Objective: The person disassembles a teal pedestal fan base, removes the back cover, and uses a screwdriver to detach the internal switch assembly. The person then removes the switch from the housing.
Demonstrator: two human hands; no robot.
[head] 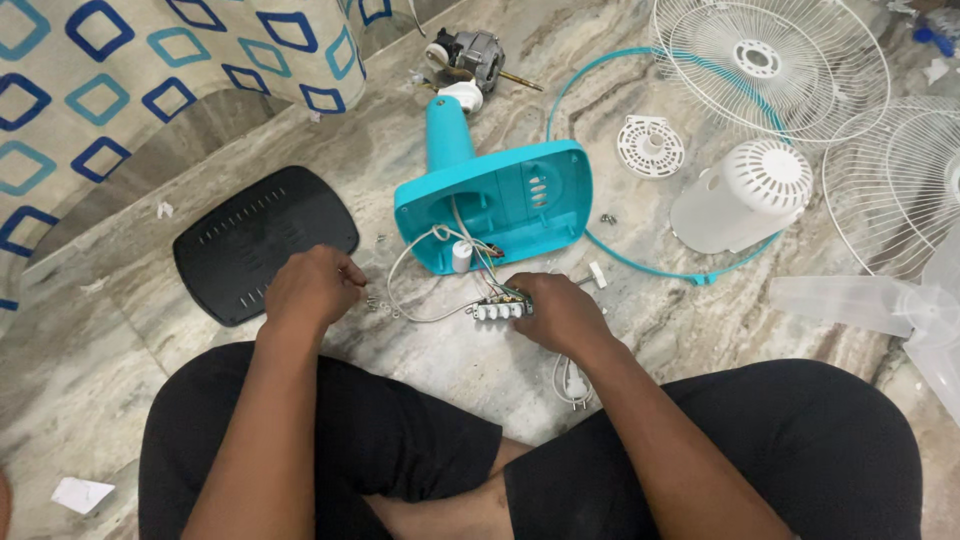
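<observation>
The fingers of the right hand (560,312) are closed around one small switch block (502,309) with a row of white buttons, held low over the marble floor (470,370), just in front of the one turquoise fan base (500,205). Thin wires (430,275) run from the block into the open underside of that base, past one small white capacitor (461,256). The fingers of the left hand (312,288) are curled together, the tips pinched down near a few small screws (375,300) on the floor; if they grip a screw, it cannot be told. One black base cover (262,240) lies just left of this hand. Behind the base there is one motor (465,55), and to the right one white motor housing (742,195), one small white round cap (651,146), one turquoise ring (650,268) and two white wire grilles (770,60), the second cut by the right edge. One clear fan blade (860,305) lies at the right edge too. One white plug (575,385) rests close to the right forearm. Bare floor stays free between the two hands and in front of the crossed legs.
</observation>
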